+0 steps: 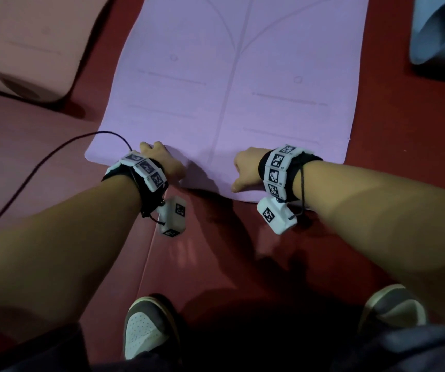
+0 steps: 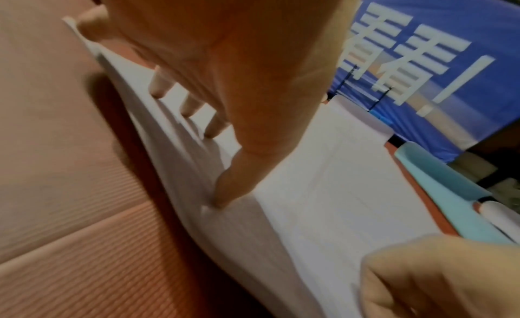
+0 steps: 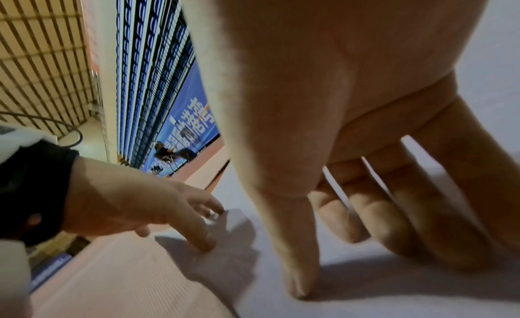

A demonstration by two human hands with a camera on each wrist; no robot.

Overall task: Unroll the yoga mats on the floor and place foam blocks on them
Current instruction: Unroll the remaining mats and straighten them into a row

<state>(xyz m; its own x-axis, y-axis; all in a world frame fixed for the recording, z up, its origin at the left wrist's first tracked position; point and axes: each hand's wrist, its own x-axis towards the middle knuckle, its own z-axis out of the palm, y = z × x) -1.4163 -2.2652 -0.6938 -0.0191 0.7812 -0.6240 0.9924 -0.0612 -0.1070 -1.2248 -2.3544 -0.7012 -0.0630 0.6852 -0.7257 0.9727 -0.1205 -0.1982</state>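
Observation:
A purple yoga mat (image 1: 229, 89) lies unrolled and flat on the red floor, running away from me. My left hand (image 1: 159, 159) presses its near left corner with spread, fairly straight fingers (image 2: 191, 104) and the thumb tip down. My right hand (image 1: 245, 170) is on the near edge, a little right of the mat's centre line. Its thumb (image 3: 295, 267) presses the mat (image 3: 394, 289) while its fingers (image 3: 394, 229) are curled under and hold nothing. No foam block shows in any view.
A pink mat (image 1: 28, 49), partly rolled, lies at the far left, and a rolled blue mat (image 1: 441, 30) at the far right. A black cable (image 1: 55, 154) crosses the red floor (image 1: 41, 197) on the left. My two shoes (image 1: 146, 331) stand just behind the purple mat's near edge.

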